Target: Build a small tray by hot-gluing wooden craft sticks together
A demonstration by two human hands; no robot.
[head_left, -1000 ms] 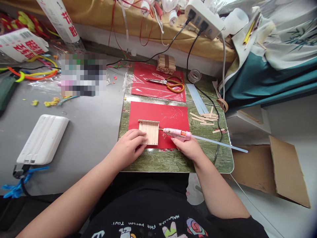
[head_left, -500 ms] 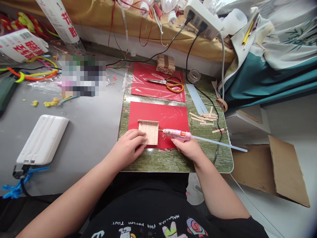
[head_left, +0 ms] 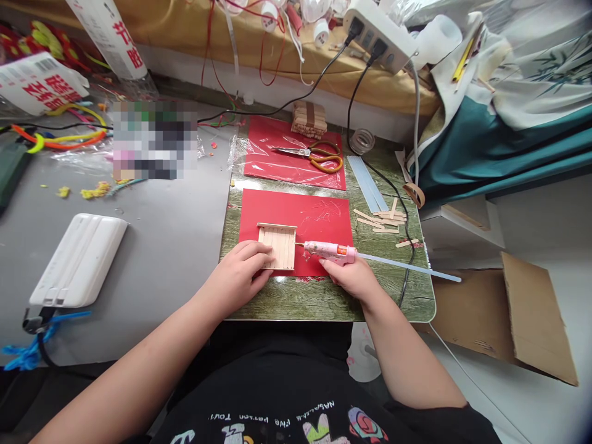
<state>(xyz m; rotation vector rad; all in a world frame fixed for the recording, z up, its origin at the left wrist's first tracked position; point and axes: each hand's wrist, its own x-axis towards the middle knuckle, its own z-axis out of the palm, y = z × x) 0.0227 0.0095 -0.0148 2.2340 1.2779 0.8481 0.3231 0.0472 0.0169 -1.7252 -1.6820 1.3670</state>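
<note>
My right hand [head_left: 350, 275] is closed round a pink hot glue gun [head_left: 326, 249], with a long pale glue stick [head_left: 411, 266] sticking out of its back. The gun's nozzle points left and is at the right edge of a small panel of wooden craft sticks [head_left: 283, 248]; whether it touches cannot be told. My left hand [head_left: 243, 269] grips the panel's left side, fingers lying over its top. A crosswise stick runs along the panel's far edge. Beneath the panel lies a red sheet [head_left: 259, 206], with fine glue strings on its right part.
Behind lie orange-handled scissors [head_left: 326, 158] and a banded bundle of craft sticks [head_left: 309, 119] on a wrapped red pack [head_left: 263, 166]. To the right are glue sticks [head_left: 367, 185], loose craft sticks [head_left: 377, 220] and a black cable [head_left: 393, 185]. A white power bank [head_left: 78, 259] sits left; a cardboard box [head_left: 476, 314] stands right.
</note>
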